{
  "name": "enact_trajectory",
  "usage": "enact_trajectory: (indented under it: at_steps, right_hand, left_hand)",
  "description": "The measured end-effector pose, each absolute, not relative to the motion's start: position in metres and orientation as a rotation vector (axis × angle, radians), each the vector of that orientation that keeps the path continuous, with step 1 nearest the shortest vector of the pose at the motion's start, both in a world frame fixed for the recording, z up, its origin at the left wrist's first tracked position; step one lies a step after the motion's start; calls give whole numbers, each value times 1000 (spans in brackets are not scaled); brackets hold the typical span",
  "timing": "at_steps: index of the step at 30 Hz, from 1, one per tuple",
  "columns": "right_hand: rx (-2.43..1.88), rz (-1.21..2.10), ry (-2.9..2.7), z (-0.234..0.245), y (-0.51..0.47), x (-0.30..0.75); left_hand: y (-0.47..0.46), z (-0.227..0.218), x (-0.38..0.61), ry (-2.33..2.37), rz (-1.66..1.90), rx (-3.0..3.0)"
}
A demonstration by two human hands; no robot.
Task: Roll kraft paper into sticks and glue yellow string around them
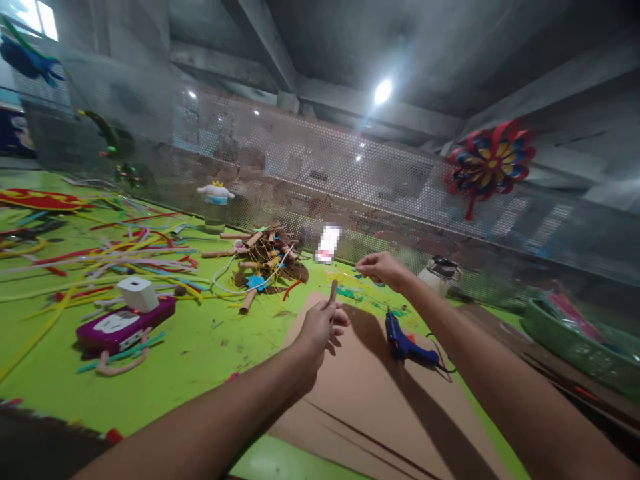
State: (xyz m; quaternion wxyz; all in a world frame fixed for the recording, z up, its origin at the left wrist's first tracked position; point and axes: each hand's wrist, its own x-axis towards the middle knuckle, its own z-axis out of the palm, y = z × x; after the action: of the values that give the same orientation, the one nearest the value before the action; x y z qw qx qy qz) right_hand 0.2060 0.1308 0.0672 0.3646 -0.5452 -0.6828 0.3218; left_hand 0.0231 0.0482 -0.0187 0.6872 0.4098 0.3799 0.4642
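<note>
My left hand (316, 331) is closed around a short brown stick or rolled tube (333, 291), whose top end points up out of the fist. It is above a sheet of brown cardboard (370, 407). Farther off and to the right, my right hand (384, 269) has its fingertips pinched together over small yellow and green scraps (353, 291). Anything between those fingertips is too small to make out. A blue glue gun (399, 341) rests on the cardboard's right side, below my right forearm, with its cord trailing right.
At the left, a purple power strip (120, 328) carries a white charger (137, 294). Coloured pipe cleaners (150, 257) spread behind it. A heap of brown tubes (273, 257) lies mid-table. A green basket (575, 340) stands at the right, and a perforated metal panel (300, 170) rises behind.
</note>
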Motion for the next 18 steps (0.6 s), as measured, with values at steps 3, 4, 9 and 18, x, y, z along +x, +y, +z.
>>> enact_trajectory:
  at_steps: [3,4,9,18]
  right_hand:
    - [-1355,883,-1796,68,117,182]
    - [-1356,869,-1815,68,113,175]
    - [-1305,706,-1859,63,104,150]
    - [-1274,872,-1514,50,64,165]
  left_hand:
    - [59,-9,16,806,1121,906]
    - [61,-5,13,775,1148,905]
    - [60,11,11,496,1132,885]
    - [51,40,-2,487,1162,885]
